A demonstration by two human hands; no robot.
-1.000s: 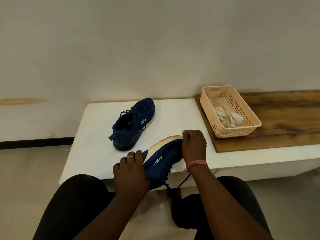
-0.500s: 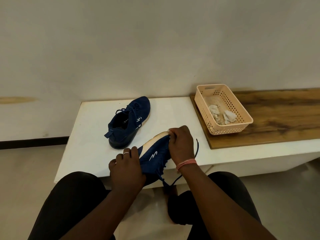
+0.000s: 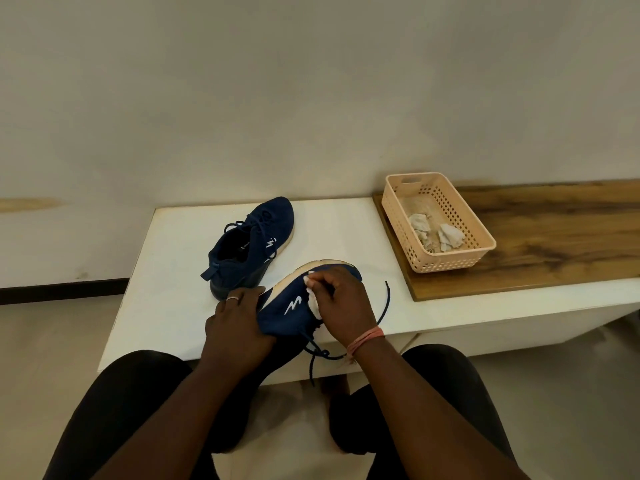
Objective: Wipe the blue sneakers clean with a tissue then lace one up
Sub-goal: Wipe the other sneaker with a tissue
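I held the dark blue knit sneaker with the cream sole (image 3: 294,303) tilted on its side at the near edge of the white table (image 3: 173,271), my left hand (image 3: 235,323) curled around its heel end. My right hand (image 3: 341,303) pinched a crumpled white tissue (image 3: 312,300) against the upper near the sole. To wipe well, I judged I should keep the left grip firm, rub in short strokes along the sole line, and keep the loose dark lace (image 3: 384,303) away from the tissue.

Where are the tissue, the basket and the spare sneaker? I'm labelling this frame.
tissue (image 3: 313,299), head view, white wad under the right hand.
basket (image 3: 450,263), head view, near perforated wall.
spare sneaker (image 3: 256,244), head view, blue side panel.
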